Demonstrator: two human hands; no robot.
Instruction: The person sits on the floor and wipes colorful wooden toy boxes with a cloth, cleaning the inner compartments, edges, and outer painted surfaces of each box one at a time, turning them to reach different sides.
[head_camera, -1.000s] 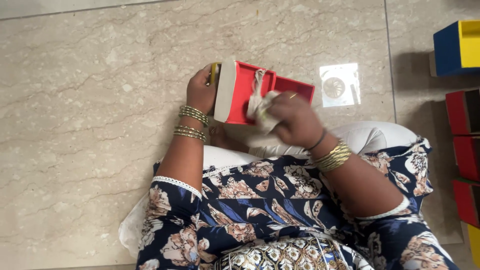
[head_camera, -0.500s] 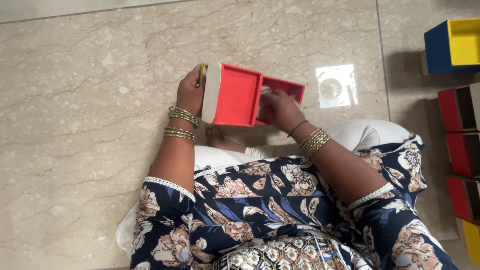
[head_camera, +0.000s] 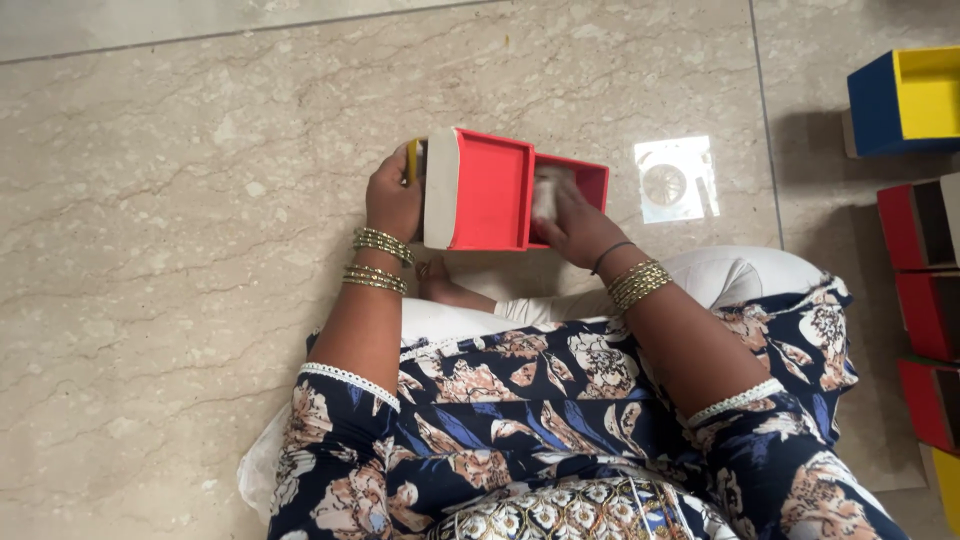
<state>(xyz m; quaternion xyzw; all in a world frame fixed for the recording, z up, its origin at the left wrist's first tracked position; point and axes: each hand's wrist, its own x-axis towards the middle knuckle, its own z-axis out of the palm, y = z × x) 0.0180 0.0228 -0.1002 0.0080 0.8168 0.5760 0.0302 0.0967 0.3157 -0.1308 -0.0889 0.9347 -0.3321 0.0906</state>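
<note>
A red open-topped box unit (head_camera: 490, 190) with two compartments is held above the marble floor in front of me. My left hand (head_camera: 392, 195) grips its left end, where a pale side panel and a yellow edge show. Pressed into the smaller right compartment, my right hand (head_camera: 572, 222) holds a white cloth (head_camera: 548, 190) against the inside. Both wrists wear gold bangles. My lap in a blue floral dress fills the lower frame.
A clear plastic square (head_camera: 677, 178) lies on the floor right of the box. At the right edge stand a blue-and-yellow box (head_camera: 905, 100) and several red boxes (head_camera: 925, 270). A foot (head_camera: 445, 285) shows under the held box.
The red box has tilted so its open compartments face up more. My right hand with the cloth has moved from the outer edge down into the right compartment.
</note>
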